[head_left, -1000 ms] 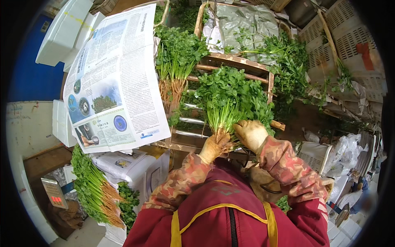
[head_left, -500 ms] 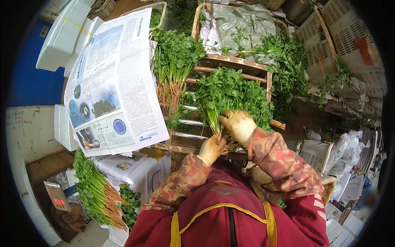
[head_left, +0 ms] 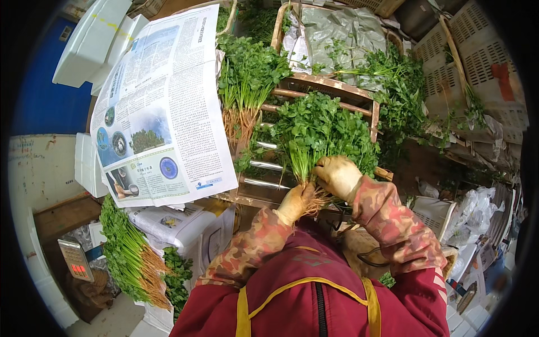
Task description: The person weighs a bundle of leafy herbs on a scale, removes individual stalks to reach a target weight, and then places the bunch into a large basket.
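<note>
Both gloved hands close together at chest: left hand [head_left: 296, 201] clenched, right hand [head_left: 337, 175] curled above it

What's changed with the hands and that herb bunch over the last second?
The right hand moved from beside the left hand up onto the stems of the herb bunch. The left hand kept its grip at the roots. The newspaper and the other bunches stayed put.
</note>
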`<control>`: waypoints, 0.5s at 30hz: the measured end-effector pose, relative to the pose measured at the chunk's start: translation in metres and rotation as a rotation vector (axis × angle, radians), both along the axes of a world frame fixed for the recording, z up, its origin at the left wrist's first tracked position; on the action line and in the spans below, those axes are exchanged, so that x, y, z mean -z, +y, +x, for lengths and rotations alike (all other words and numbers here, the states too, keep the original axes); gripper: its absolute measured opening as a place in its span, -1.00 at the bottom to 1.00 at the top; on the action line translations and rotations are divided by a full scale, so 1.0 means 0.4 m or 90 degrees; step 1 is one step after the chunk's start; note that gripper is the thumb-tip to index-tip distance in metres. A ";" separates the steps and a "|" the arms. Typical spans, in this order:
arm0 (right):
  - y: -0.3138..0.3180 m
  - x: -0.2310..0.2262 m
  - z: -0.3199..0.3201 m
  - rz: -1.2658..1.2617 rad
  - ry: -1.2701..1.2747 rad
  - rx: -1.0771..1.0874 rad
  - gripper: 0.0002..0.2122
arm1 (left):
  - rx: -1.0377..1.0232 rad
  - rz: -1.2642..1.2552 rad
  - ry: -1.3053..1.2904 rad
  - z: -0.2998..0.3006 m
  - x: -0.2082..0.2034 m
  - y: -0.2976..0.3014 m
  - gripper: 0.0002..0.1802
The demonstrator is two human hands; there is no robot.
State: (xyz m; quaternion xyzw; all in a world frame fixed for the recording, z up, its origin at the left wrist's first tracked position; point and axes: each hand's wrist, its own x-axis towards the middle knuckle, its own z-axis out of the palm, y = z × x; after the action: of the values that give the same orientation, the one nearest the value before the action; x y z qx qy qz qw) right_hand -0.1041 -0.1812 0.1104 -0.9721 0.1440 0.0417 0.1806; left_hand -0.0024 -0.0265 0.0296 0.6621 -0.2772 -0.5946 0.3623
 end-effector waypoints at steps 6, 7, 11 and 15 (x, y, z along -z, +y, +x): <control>-0.028 -0.034 0.033 0.406 0.044 0.395 -0.73 | 0.096 0.051 -0.268 0.004 -0.100 -0.018 -0.59; -0.026 -0.028 0.037 0.401 0.033 0.410 -0.65 | 0.116 0.050 -0.296 0.001 -0.099 -0.018 -0.59; 0.009 -0.002 0.058 0.351 -0.033 0.462 -0.69 | 0.142 0.021 -0.311 0.000 -0.105 -0.018 -0.60; 0.017 -0.033 0.019 0.594 -0.204 0.505 -0.81 | 0.170 0.026 -0.253 0.030 -0.167 -0.051 -0.59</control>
State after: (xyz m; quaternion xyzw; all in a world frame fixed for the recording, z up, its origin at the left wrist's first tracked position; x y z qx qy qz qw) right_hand -0.0966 -0.1742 0.1237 -0.6579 0.4311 -0.1164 0.6064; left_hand 0.0097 -0.0467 0.0966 0.7307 -0.4162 -0.5006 0.2056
